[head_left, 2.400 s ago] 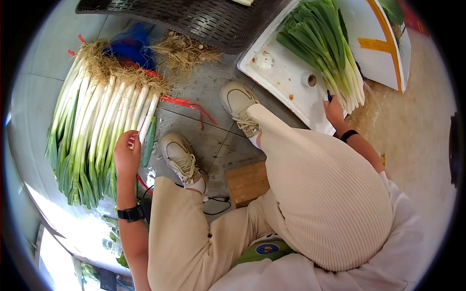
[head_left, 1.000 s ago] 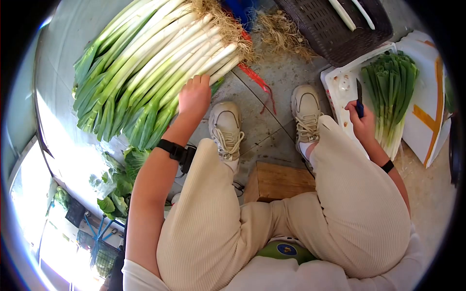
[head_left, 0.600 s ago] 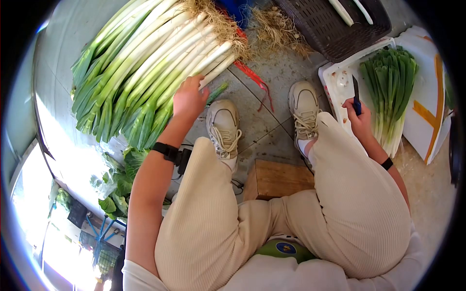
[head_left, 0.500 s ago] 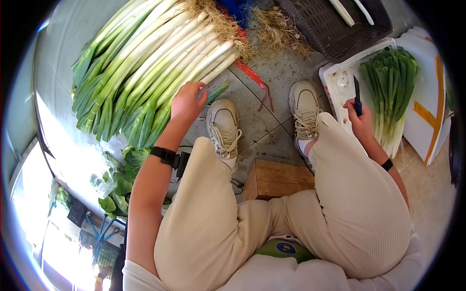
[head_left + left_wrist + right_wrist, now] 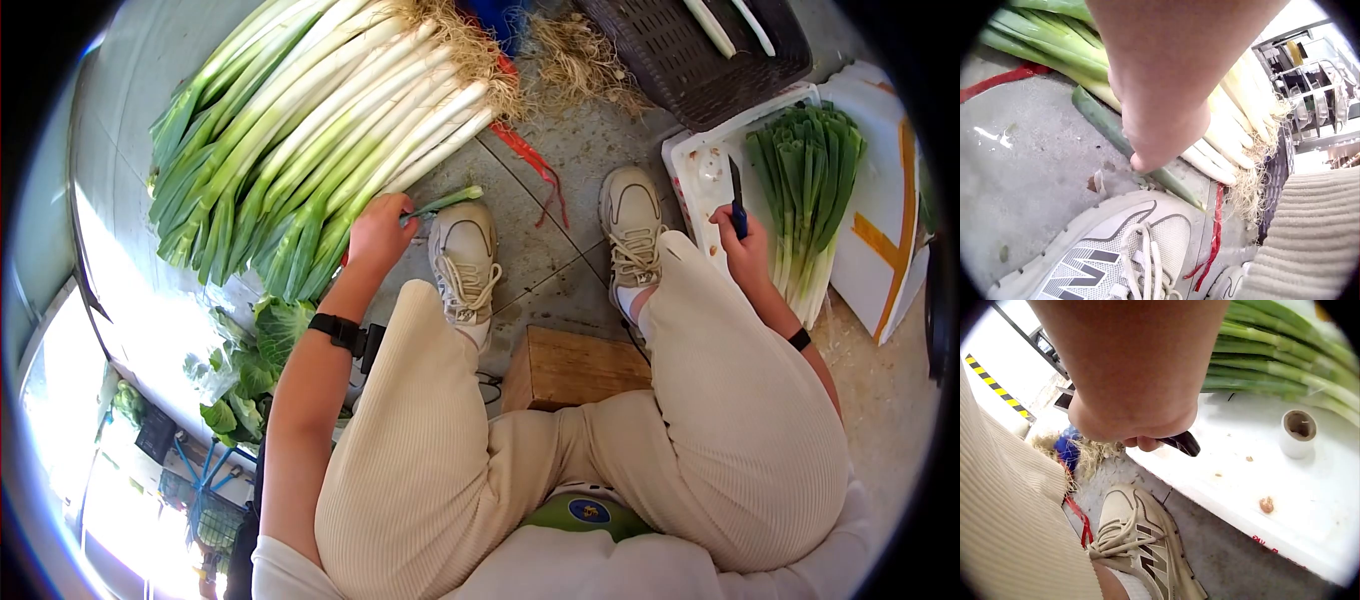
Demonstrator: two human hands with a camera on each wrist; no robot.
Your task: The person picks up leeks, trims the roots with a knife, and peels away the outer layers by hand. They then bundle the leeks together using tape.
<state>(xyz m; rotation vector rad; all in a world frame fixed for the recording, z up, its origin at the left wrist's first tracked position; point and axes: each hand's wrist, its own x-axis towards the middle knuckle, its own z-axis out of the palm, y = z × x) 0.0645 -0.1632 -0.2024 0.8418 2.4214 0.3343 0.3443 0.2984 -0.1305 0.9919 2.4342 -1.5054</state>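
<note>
Since the earlier frames, the left grip [image 5: 379, 232] has moved away from the white stalks of the leeks [image 5: 300, 130], and the loose green piece [image 5: 450, 200] now reaches over the toe of the near shoe [image 5: 465, 255]. Fingers of this grip are curled and seem to pinch the green piece near one end, while its other end points away from the palm; the exact contact is partly hidden behind the hand. The wide row of leeks lies just beyond and to the left of this grip, roots at the far side. Well apart from it, the right grip [image 5: 748, 252] is closed around the blue handle of a knife [image 5: 739, 222], whose blade points away from the body, beside the white tray [image 5: 697, 205] and the second green bundle [image 5: 805, 175]. In my judgement, the step in hand is the taking of this loose piece by the left grip, with the knife only kept ready. To lift it well, the pinch should be firm, and the movement should go free of the shoe and the neighbouring leeks.
</note>
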